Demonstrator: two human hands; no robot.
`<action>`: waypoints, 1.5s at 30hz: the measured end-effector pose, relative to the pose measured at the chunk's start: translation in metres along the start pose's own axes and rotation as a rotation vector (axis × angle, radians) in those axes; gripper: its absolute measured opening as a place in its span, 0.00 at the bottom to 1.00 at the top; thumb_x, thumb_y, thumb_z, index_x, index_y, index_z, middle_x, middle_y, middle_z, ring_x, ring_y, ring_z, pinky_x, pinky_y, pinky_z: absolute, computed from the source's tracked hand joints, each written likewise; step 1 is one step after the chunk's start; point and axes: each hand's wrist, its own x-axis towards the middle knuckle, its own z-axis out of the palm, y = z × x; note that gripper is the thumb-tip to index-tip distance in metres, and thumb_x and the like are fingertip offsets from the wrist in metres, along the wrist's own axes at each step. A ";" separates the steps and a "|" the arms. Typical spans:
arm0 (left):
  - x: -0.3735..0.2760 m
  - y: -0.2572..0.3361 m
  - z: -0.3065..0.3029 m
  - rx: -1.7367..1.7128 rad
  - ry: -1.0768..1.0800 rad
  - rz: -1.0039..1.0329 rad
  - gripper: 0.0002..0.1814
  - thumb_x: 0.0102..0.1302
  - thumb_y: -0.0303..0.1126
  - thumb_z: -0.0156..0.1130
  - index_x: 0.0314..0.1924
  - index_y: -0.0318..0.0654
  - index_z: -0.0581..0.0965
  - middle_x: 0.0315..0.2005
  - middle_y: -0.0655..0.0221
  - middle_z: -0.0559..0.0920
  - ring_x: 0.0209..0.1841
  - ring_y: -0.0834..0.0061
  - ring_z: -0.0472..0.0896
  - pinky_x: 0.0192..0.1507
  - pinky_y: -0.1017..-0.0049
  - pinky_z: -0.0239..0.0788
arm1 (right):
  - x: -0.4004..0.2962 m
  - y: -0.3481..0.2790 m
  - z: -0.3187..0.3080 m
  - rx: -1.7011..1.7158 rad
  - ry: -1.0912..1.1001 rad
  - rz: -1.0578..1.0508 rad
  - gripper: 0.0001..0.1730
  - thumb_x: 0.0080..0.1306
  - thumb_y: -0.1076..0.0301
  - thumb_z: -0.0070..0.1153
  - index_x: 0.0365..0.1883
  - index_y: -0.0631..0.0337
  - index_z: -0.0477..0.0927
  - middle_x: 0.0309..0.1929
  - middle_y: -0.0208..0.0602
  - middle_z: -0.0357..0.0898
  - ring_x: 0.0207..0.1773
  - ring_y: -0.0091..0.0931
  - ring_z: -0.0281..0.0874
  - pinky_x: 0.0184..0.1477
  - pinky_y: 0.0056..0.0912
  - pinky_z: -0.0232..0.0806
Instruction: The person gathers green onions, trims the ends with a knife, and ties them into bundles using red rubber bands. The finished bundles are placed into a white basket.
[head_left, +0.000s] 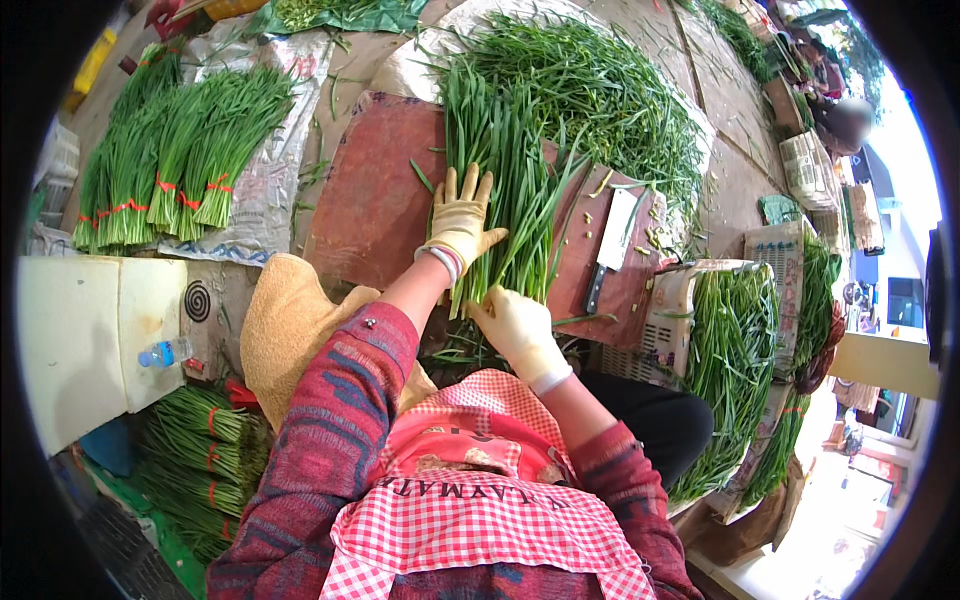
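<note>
A loose bundle of long green leafy stalks, seemingly garlic chives (517, 187), lies on a reddish-brown board (375, 187), stem ends towards me. My left hand (463, 217), in a pale yellow glove, rests on the bundle's left side with fingers spread. My right hand (517, 326), in the same kind of glove, is at the stem ends with thumb and forefinger pinched together; whether a stalk is between them is too small to tell. A cleaver (615, 240) with a black handle lies on the board to the right, among cut stem bits. Behind the bundle is a large heap of loose stalks (592, 90).
Bundles tied with red bands (165, 165) lie on a sack at the left; more tied bundles (202, 450) are at lower left. Crates of greens (727, 360) stand at the right. A plastic bottle (161, 353) lies by a white box (75, 330). A person (844, 124) is far right.
</note>
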 end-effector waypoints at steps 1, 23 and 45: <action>0.000 0.002 -0.001 0.001 -0.008 0.003 0.53 0.58 0.57 0.66 0.75 0.47 0.51 0.76 0.62 0.46 0.76 0.49 0.44 0.75 0.55 0.39 | 0.011 0.002 0.005 -0.048 -0.027 0.035 0.21 0.65 0.49 0.55 0.28 0.60 0.80 0.27 0.45 0.83 0.31 0.42 0.83 0.34 0.44 0.74; 0.005 0.005 0.003 -0.050 -0.038 -0.011 0.50 0.59 0.50 0.67 0.75 0.47 0.51 0.76 0.62 0.46 0.76 0.48 0.44 0.75 0.54 0.39 | -0.064 0.006 0.042 -0.212 -0.783 -0.329 0.13 0.63 0.59 0.52 0.33 0.51 0.87 0.39 0.39 0.86 0.42 0.36 0.86 0.41 0.42 0.76; -0.020 0.042 0.026 -0.002 -0.009 0.279 0.49 0.60 0.60 0.60 0.74 0.45 0.55 0.75 0.62 0.52 0.77 0.54 0.44 0.76 0.53 0.29 | 0.000 0.082 0.007 0.135 0.128 0.270 0.20 0.66 0.49 0.55 0.35 0.60 0.83 0.29 0.47 0.83 0.33 0.41 0.82 0.37 0.41 0.73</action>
